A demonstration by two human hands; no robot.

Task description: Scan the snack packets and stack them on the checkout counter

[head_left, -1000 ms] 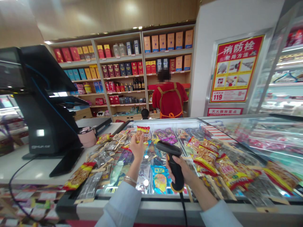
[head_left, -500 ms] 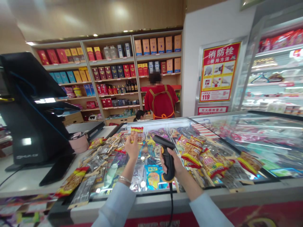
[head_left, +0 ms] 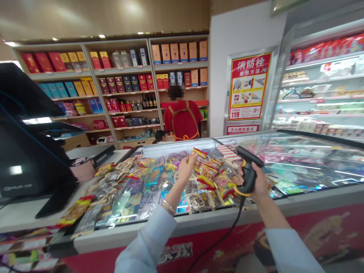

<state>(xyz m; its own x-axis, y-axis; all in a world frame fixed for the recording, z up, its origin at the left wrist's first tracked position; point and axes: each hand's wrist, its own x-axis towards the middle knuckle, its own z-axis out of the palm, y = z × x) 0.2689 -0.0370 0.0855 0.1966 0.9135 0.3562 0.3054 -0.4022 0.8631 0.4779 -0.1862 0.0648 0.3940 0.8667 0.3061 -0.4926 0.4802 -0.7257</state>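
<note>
A barcode scanner [head_left: 248,178], black with a yellow trim and a cable hanging down, is gripped by its handle in my right hand [head_left: 259,184]. Its head is raised over the right side of the glass freezer top [head_left: 125,206]. My left hand [head_left: 186,167] has its fingers on a red-and-yellow snack packet [head_left: 199,154] at the far edge of the right-hand pile. Just beside it lie more red-and-yellow snack packets [head_left: 209,175] and clear bags with tan headers [head_left: 199,203]. Another group of clear bags [head_left: 106,185] and snack packets is spread at the left.
At the left stand a black checkout terminal [head_left: 25,151] and a pink cup [head_left: 83,169] on the white counter. Beyond the freezer a person in a red top and apron [head_left: 183,119] faces shelves of boxes [head_left: 127,85]. A lit display fridge [head_left: 321,91] is at the right.
My left hand has moved right, from mid-glass with a snack packet to the right-hand pile. My right hand has carried the scanner to the right. The view has turned slightly right.
</note>
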